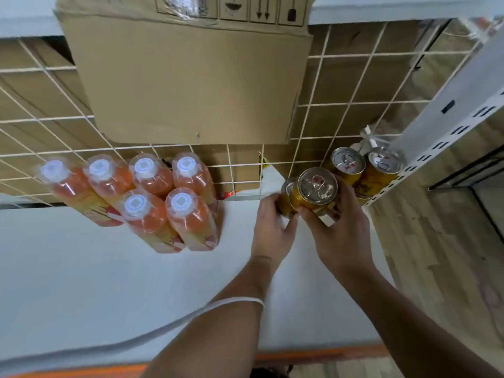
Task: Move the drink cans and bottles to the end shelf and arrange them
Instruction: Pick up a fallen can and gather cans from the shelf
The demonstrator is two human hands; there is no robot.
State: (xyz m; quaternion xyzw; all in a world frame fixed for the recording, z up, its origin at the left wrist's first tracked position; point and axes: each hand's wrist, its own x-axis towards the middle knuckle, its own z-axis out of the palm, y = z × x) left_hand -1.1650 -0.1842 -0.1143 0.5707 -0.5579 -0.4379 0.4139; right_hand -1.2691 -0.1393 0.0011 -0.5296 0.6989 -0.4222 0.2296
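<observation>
Several orange drink bottles point(152, 197) with white caps stand in two rows on the white shelf point(81, 268), left of centre. Two gold cans point(365, 167) stand at the shelf's back right corner against the wire grid. My right hand point(341, 233) grips a gold can point(316, 192) from the side, lifted just above the shelf. My left hand point(272, 227) grips a second gold can point(287, 197), mostly hidden behind the first. The two held cans touch each other, just in front and left of the standing pair.
A white wire grid point(327, 105) backs the shelf, with a brown cardboard box point(191, 77) hanging over it. A white perforated upright point(441, 126) bounds the right end. Wooden floor point(436, 255) lies to the right; an orange strip point(313, 356) edges the shelf front.
</observation>
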